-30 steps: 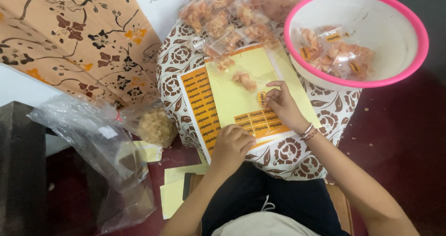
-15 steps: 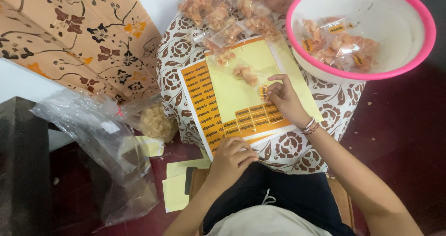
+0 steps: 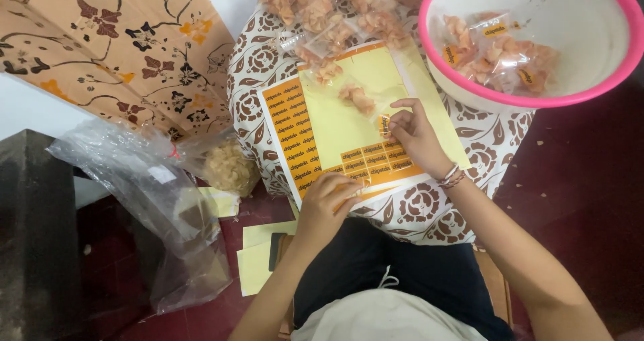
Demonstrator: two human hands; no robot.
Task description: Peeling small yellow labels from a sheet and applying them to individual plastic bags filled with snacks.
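Your right hand [image 3: 414,134] pinches a small orange rectangular sticker [image 3: 384,124] above the yellow backing sheet [image 3: 342,126], your left hand [image 3: 327,203], fingers curled, pins its six o'clock edge; next, press it squarely on the clear snack pouch [image 3: 354,98] at eleven o'clock.

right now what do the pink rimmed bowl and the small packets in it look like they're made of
Bowl: likely plastic, with a smooth, faintly glossy white inside and a moulded pink rim. Packets: thin clear plastic film, since the orange snack pieces show through and the surface glints and wrinkles.

**Around the patterned cushion**

A brown-and-white floral cushion [image 3: 258,79] sits mid-frame. Right of it, a pink-rimmed white plastic basin [image 3: 537,101] holds labelled snack packets [image 3: 493,56]. Left lies a crumpled clear plastic bag [image 3: 144,193]; beyond, orange floral cloth [image 3: 114,45].
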